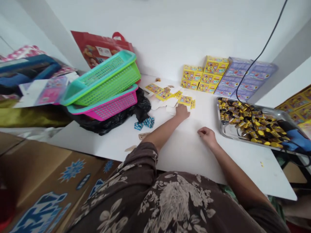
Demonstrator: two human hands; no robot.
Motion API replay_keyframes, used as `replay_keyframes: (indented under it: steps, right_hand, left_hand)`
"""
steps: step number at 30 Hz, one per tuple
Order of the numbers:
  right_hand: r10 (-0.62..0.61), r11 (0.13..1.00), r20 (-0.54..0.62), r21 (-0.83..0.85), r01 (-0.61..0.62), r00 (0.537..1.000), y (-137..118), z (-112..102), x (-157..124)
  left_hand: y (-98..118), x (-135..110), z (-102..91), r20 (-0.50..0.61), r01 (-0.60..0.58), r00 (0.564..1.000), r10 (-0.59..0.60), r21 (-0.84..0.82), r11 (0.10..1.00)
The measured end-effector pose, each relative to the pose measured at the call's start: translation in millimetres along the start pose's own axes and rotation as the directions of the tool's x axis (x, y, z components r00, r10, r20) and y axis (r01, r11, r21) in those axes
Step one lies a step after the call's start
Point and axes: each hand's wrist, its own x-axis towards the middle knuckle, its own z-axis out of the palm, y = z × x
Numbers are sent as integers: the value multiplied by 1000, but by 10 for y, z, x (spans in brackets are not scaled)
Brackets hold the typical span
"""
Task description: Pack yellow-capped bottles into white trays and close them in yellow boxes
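so, left hand (pixel 182 111) just beside yellow printed pieces (pixel 185 100), grip unclear; right hand (pixel 209 138) loosely curled, grasp likewise unclear

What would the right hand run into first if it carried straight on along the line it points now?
Most likely the left hand, which lies ahead across a bare stretch of white tabletop; depth is hard to judge from this one view.

A turquoise basket (pixel 104 69) nests in a lime-green basket (pixel 114 84), tilted on a pink basket (pixel 113 105), with a black plastic bag (pixel 143 105) underneath. Behind them stands a red shopping bag (pixel 103 48); a blue striped cloth (pixel 144 123) lies near the plastic bag. A printed cardboard carton (pixel 59 166) sits lower left.
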Motion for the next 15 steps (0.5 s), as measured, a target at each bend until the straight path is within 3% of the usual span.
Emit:
replay_keyframes:
  steps: [9,15]
  right_hand:
    - [202,954,-88,-209,-217,975,-679,448,1625]
    - [274,877,-156,-366,-313,949,-1025,856,2112]
  left_hand:
    - [-90,-394,114,-3,-39,999,38,-22,999]
    - [-149,-419,149,-36,-87,996,85,-55,995]
